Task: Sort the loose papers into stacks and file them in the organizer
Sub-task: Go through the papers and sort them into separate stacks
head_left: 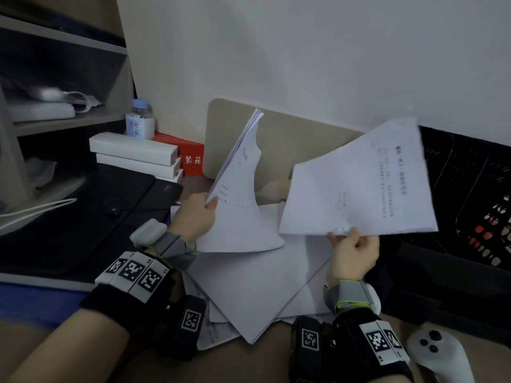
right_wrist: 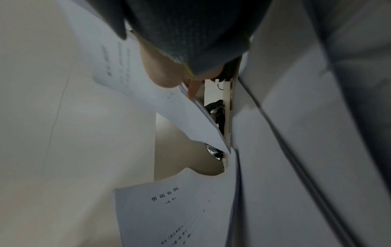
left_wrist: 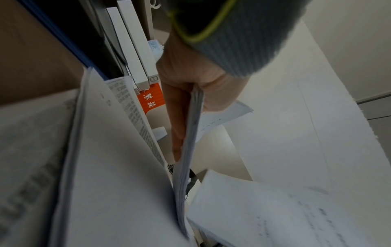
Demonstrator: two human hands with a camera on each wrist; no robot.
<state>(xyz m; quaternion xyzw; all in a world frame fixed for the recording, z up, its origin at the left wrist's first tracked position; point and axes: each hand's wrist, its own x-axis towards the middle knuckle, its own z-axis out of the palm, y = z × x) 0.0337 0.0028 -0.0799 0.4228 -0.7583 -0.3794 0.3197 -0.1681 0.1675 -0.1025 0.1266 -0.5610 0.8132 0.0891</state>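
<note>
Papers are split three ways at this moment: a loose overlapping pile [head_left: 257,286] lies on the desk between the forearms, one sheaf [head_left: 237,189] is held up by the left hand [head_left: 196,217], and a second sheaf [head_left: 359,186] is held up by the right hand [head_left: 352,252]. Risk, as judged: both sheaves are gripped only at a lower edge or corner, and the left one curls and fans at its top, so sheets may slide out and fall back among the unsorted pile, mixing what has been separated. The desk pile overhangs itself at odd angles near the front edge, and a sweep of either forearm could push sheets to the floor. A black mesh organizer [head_left: 467,189] stands at the right, just beyond the right-hand sheaf; filing a bent or uneven sheaf there could snag or crease pages. Left hand: raised above the pile, thumb on the printed face and fingers behind, pinching several sheets at their lower left, the stack tilted nearly upright; the left wrist view shows the sheaf's edge clamped between thumb and fingers [left_wrist: 177,117]. Right hand: raised, knuckles toward the camera, fingers curled, pinching the bottom edge of its sheaf, which leans back toward the wall with print running sideways. Neither hand is free.
</note>
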